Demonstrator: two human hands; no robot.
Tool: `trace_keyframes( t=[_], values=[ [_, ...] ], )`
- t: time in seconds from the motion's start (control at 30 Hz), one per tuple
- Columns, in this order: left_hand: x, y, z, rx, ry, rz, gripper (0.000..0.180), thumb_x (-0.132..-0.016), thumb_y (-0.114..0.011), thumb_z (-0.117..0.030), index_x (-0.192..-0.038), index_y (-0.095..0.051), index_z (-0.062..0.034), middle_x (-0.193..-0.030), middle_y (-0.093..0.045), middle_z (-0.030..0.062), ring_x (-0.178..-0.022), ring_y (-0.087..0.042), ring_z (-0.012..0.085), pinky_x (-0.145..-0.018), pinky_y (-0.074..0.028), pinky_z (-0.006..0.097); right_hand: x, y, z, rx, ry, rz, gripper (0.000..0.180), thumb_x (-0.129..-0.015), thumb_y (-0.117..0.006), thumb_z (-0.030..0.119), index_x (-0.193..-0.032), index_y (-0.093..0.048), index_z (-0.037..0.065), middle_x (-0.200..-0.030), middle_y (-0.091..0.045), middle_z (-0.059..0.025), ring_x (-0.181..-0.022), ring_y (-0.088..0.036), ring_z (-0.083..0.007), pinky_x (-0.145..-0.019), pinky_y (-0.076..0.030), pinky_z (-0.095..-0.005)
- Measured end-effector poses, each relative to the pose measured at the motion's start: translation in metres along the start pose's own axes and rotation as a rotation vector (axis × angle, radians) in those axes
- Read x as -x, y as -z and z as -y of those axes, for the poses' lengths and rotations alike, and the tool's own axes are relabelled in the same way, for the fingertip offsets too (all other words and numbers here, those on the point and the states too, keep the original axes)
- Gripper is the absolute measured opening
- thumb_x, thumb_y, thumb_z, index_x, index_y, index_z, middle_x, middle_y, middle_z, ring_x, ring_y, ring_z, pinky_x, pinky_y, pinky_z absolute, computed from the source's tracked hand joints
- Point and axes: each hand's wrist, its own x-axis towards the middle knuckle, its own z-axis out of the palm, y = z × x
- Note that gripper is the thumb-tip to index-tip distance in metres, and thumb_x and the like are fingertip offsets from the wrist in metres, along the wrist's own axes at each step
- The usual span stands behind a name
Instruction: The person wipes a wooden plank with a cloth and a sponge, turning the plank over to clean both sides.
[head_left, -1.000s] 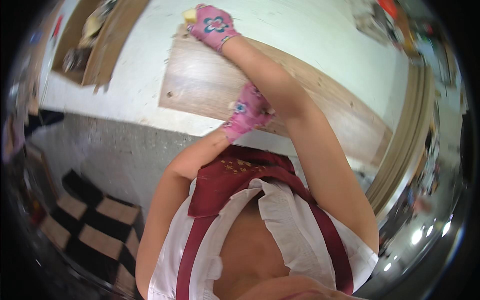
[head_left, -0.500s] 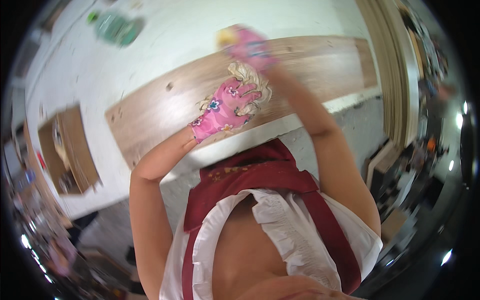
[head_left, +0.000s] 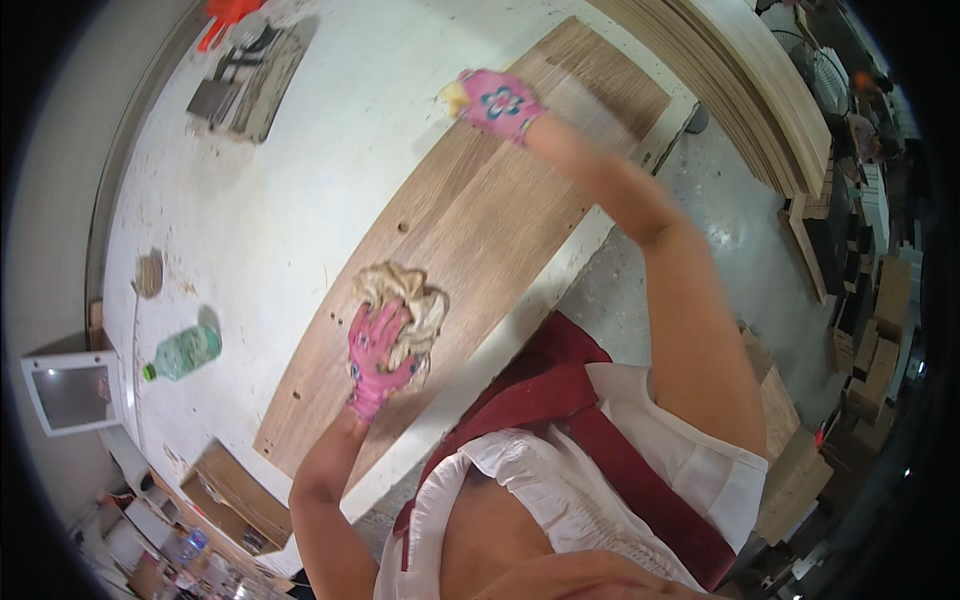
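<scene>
A long wood-grain panel with a few small holes lies on the white worktable. My left hand, in a pink flowered glove, rests on a crumpled beige cloth toward the panel's left part, its fingers bent over the folds. My right hand, in a matching glove, is stretched out at the panel's far edge. Its fingers are closed around a small yellowish piece, whose kind is too blurred to tell. Whether that piece touches the panel cannot be made out.
A green-tinted bottle lies left on the table, with a cardboard box nearer. A worn flat block with a dark tool lies far left, beside an orange item. Stacked boards stand at the right.
The view has turned, so the panel now slants up to the right. My left hand and the cloth are farther left along the panel. My right hand is farther from the left.
</scene>
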Motion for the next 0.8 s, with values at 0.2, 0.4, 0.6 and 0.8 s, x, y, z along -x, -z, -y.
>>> trace_keyframes(
  t=[0.2,0.4,0.6,0.8],
  values=[
    [0.006,0.006,-0.007,-0.047,0.072,0.062,0.062,-0.060,-0.067,-0.027,-0.119,-0.057,-0.0122,-0.135,-0.049,0.0085,-0.121,-0.044,0.0316,-0.108,-0.025,0.051,-0.067,0.054,-0.156,0.235,-0.123,-0.099,0.045,-0.082,-0.061,0.041,-0.106,-0.057,0.003,-0.103,-0.064,-0.0147,-0.093,-0.064,-0.0280,-0.079,-0.052,-0.0398],
    [0.015,0.000,0.001,-0.094,0.072,0.053,0.062,-0.056,-0.067,-0.024,-0.116,-0.057,-0.0127,-0.133,-0.049,0.0093,-0.121,-0.042,0.0367,-0.105,-0.027,0.054,-0.097,0.080,-0.225,0.031,-0.485,-0.304,0.030,-0.079,-0.058,0.034,-0.092,-0.067,0.008,-0.101,-0.065,-0.0170,-0.091,-0.063,-0.0375,-0.076,-0.052,-0.0416],
    [0.019,-0.012,0.007,-0.162,-0.013,-0.052,0.064,-0.056,-0.069,-0.024,-0.117,-0.053,-0.0135,-0.133,-0.049,0.0093,-0.120,-0.042,0.0403,-0.103,-0.030,0.055,-0.083,0.067,-0.250,-0.011,-0.300,-0.277,0.036,-0.079,-0.059,0.040,-0.090,-0.067,0.007,-0.086,-0.066,-0.0172,-0.078,-0.064,-0.0321,-0.069,-0.051,-0.0409],
    [0.022,-0.014,0.018,-0.175,-0.067,-0.039,0.059,-0.064,-0.068,-0.022,-0.120,-0.051,-0.0143,-0.132,-0.050,0.0100,-0.122,-0.042,0.0376,-0.103,-0.031,0.055,0.007,0.060,-0.284,-0.040,-0.356,-0.385,0.044,-0.080,-0.061,0.039,-0.108,-0.059,0.005,-0.104,-0.063,-0.0165,-0.097,-0.061,-0.0316,-0.081,-0.049,-0.0411]
  ],
)
